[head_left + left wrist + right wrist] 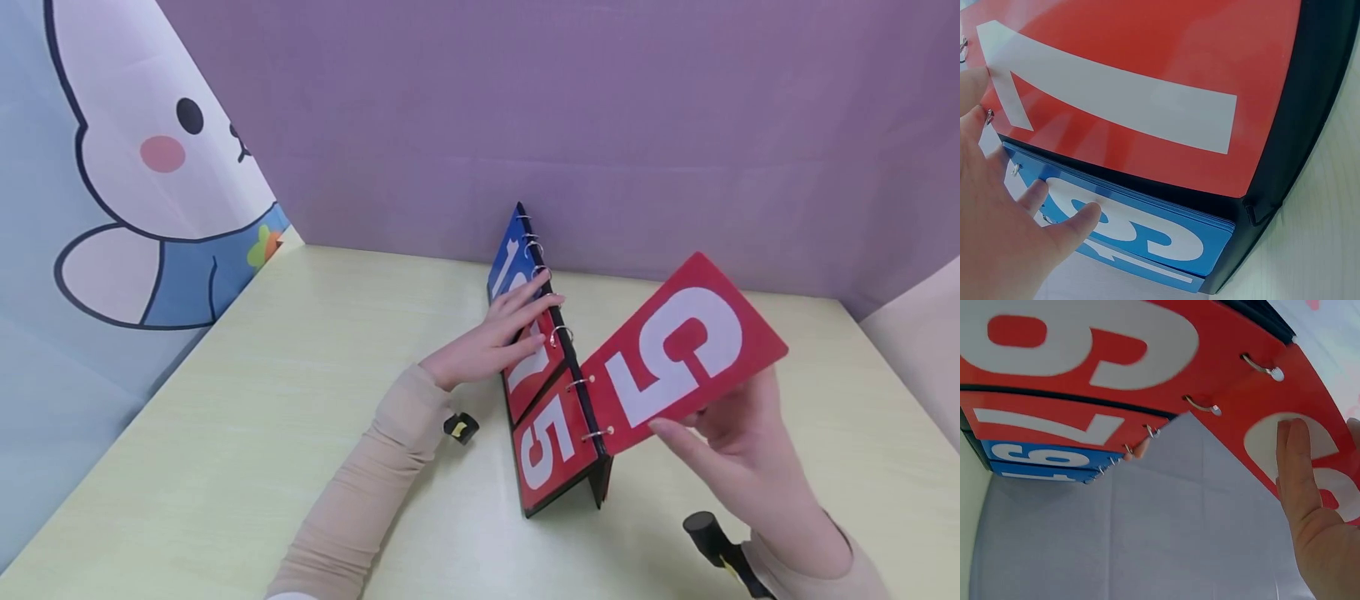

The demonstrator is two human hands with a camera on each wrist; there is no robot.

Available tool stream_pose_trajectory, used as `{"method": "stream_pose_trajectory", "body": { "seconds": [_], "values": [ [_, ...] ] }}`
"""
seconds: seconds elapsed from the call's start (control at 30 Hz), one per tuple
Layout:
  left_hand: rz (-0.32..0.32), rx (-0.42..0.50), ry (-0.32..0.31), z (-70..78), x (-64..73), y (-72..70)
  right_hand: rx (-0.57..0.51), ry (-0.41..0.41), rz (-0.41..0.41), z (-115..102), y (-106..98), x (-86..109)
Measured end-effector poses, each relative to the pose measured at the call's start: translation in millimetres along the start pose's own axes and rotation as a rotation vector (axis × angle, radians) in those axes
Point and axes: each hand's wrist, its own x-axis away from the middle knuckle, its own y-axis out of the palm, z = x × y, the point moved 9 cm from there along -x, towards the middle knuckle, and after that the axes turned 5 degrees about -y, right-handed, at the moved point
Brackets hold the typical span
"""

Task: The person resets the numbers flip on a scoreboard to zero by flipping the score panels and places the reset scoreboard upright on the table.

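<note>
Head view: one flip scoreboard (pixel 542 393) tented on the desk (pixel 300 375)

Leftmost hangs one cartoon-rabbit cloth (pixel 150 279). Next, the left hand (pixel 504 340) lies with fingers spread over the scoreboard's top edge. Its near panel shows one red 5 card (pixel 557 446). Right of that, two rings (pixel 596 434) hold one lifted red number card (pixel 678 354), also reading 5, pinched along its lower edge by the right hand (pixel 753 454). Right-wrist view shows, along the scoreboard's opposite face, two red panels (pixel 1041 419) and two blue panels (pixel 1041 456).
</note>
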Motion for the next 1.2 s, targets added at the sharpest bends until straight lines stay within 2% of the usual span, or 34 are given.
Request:
{"method": "stream_pose_trajectory", "body": {
  "seconds": [0.13,0.2,0.27,0.3,0.5,0.57,0.7,0.8,0.9,1.07,1.2],
  "values": [
    [-0.001,-0.002,0.002,0.1,-0.4,0.4,0.099,0.057,-0.004,5,7,2.3],
    [-0.003,-0.003,0.001,0.4,-0.1,0.6,0.127,0.03,-0.009,5,10,4.1],
    [-0.003,-0.008,-0.001,0.4,0.0,0.8,0.211,0.012,-0.005,7,12,6.4],
    [-0.003,-0.009,0.0,0.6,0.1,0.9,0.258,-0.013,-0.002,7,13,7.7],
    [0.004,-0.018,0.028,2.5,0.4,-0.4,0.458,-0.331,-0.019,-11,33,10.1],
    [0.012,-0.04,0.06,4.1,0.0,-0.7,0.529,-0.427,-0.038,-17,42,11.1],
    [0.002,-0.004,0.041,0.1,-0.2,-0.3,0.677,-0.528,-0.08,-22,54,14.9],
    [-0.014,0.027,-0.002,-3.6,0.8,0.3,0.725,-0.597,-0.109,-24,60,17.9],
    [-0.008,-0.006,0.005,-2.2,1.0,0.3,0.771,-0.652,-0.145,-26,65,20.1],
    [0.007,-0.022,0.016,0.2,0.5,-0.2,0.835,-0.671,-0.275,-23,77,22.5],
    [0.006,-0.017,0.007,0.4,0.2,-0.3,0.897,-0.632,-0.386,-17,83,23.5]
  ]
}}
